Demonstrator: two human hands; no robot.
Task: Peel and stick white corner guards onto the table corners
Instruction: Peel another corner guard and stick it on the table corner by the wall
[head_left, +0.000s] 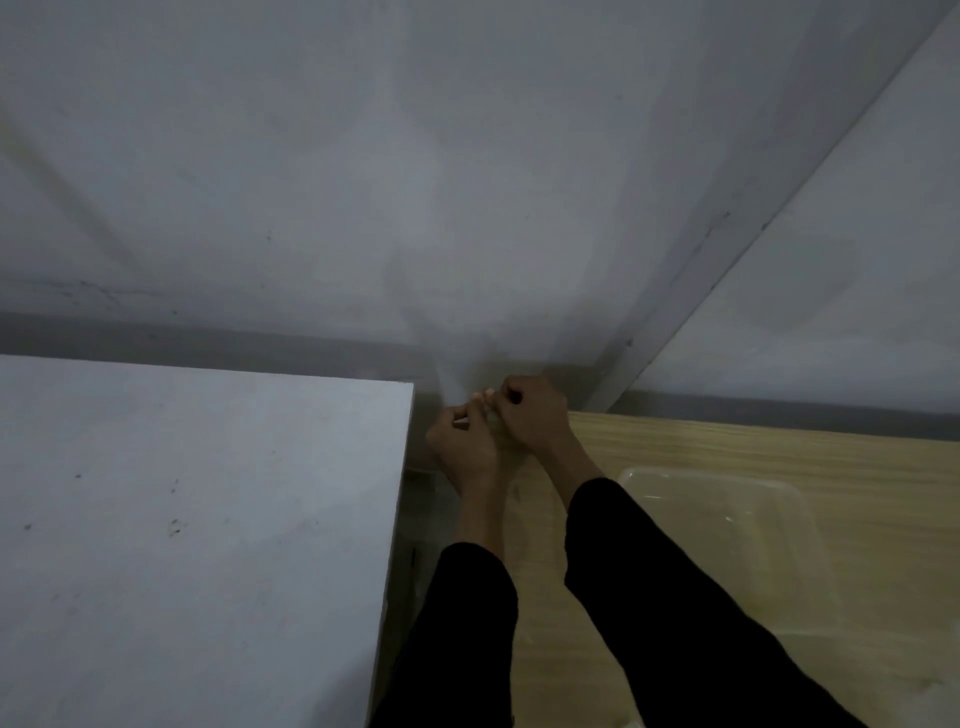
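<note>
Overhead, most of the view is filled by a pale grey wall, crossed at the right by a lighter slanted strip. Below it on the left, a white table is seen, its far right corner standing just beside the hands. To the right, a light wooden table is laid out, separated from the white one by a narrow dark gap. On the wooden top a clear plastic container is set, near the right forearm.

Both forearms are covered in black sleeves and are stretched forward, converging at the far left corner of the wooden table. The left hand and the right hand are brought together there, touching, with the fingers of both curled inward and their tips meeting.

Between those fingertips a small pale piece, the white corner guard, is pinched by both hands, above the gap and at the wooden table's corner. It is almost wholly covered by the fingers and blurred in the dim light. Only a whitish sliver is shown; its long axis and the way it points cannot be told.
</note>
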